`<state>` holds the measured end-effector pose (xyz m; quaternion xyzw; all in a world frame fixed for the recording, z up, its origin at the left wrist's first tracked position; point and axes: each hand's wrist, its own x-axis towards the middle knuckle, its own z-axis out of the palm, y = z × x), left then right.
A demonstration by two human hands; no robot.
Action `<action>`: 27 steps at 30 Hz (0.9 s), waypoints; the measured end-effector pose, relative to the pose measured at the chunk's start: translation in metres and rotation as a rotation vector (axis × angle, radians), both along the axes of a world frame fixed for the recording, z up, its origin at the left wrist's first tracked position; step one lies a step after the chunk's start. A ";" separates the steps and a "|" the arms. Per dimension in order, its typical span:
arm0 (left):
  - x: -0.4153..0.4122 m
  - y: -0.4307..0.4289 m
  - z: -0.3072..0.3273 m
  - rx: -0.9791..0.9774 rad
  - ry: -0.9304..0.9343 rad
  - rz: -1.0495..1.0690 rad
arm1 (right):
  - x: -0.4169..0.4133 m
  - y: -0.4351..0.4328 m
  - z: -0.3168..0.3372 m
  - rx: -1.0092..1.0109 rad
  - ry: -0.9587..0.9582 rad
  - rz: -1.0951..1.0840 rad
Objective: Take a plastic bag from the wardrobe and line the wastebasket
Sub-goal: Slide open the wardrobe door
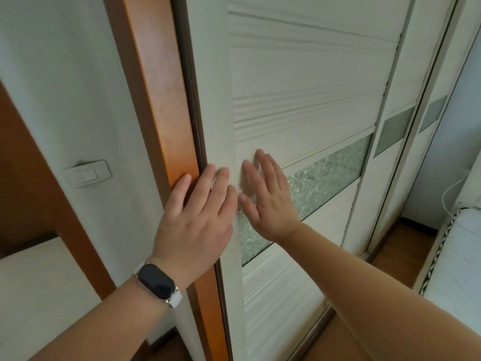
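Observation:
A white sliding wardrobe door [299, 74] with ribbed panels and a frosted glass band fills the middle of the view and stands closed against an orange wooden frame [161, 95]. My left hand [197, 214], with a dark watch on its wrist, lies flat with straight fingers on the door's left edge beside the frame. My right hand [268, 196] presses flat on the door panel just to the right, fingers straight and pointing up. No plastic bag or wastebasket is in view.
More white sliding doors [395, 131] run to the right. A light switch [88, 174] sits on the white wall at left. A mattress edge [458, 256] lies at the far right over a wooden floor [400, 246].

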<state>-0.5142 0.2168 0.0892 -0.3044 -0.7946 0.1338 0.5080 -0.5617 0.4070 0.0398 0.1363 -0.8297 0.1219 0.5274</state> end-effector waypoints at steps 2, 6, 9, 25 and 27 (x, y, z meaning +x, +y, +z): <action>-0.001 -0.001 0.000 -0.006 0.000 -0.008 | -0.003 0.001 -0.001 0.011 0.021 -0.020; -0.004 -0.001 0.001 -0.012 0.025 -0.001 | -0.012 0.001 -0.002 -0.006 0.087 -0.044; -0.001 0.003 0.000 0.005 0.017 0.046 | -0.021 0.002 -0.009 -0.019 0.136 -0.019; -0.008 0.058 -0.014 0.079 0.037 0.249 | -0.067 0.022 -0.025 -0.042 0.417 0.108; -0.014 0.069 -0.013 0.074 0.035 0.228 | -0.071 0.029 -0.024 -0.044 0.426 0.113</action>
